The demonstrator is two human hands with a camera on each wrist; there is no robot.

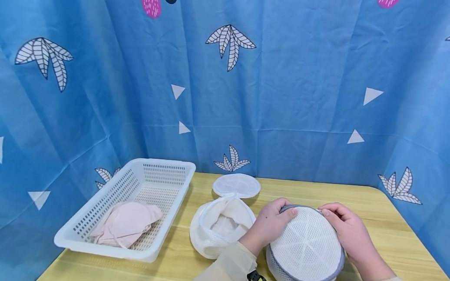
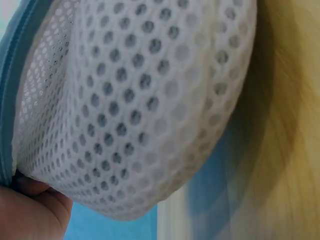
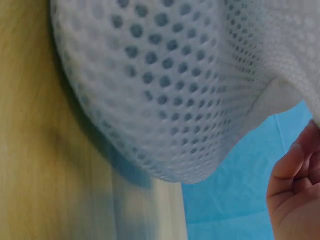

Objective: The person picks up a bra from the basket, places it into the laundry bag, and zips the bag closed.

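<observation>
A round white mesh laundry bag with grey trim [image 1: 305,246] stands on the table, its lid tilted toward me. My left hand [image 1: 268,224] pinches the rim at the upper left, thumb on top of the lid. On the upper right, my right hand [image 1: 349,232] pinches the edge between thumb and fingers. Close up in the left wrist view, the honeycomb mesh side [image 2: 135,100] bulges below a zipper edge. The right wrist view shows the right hand's fingers [image 3: 287,170] at the bag's edge. What the bag holds is hidden.
Left of the bag, a second white mesh bag [image 1: 206,243] lies open, its round lid [image 1: 236,185] folded back. A white perforated basket [image 1: 184,190] at the left holds a pale pink cup-shaped fabric piece [image 1: 129,223]. A blue patterned curtain [image 1: 302,98] hangs behind the wood-grain table [image 1: 391,226].
</observation>
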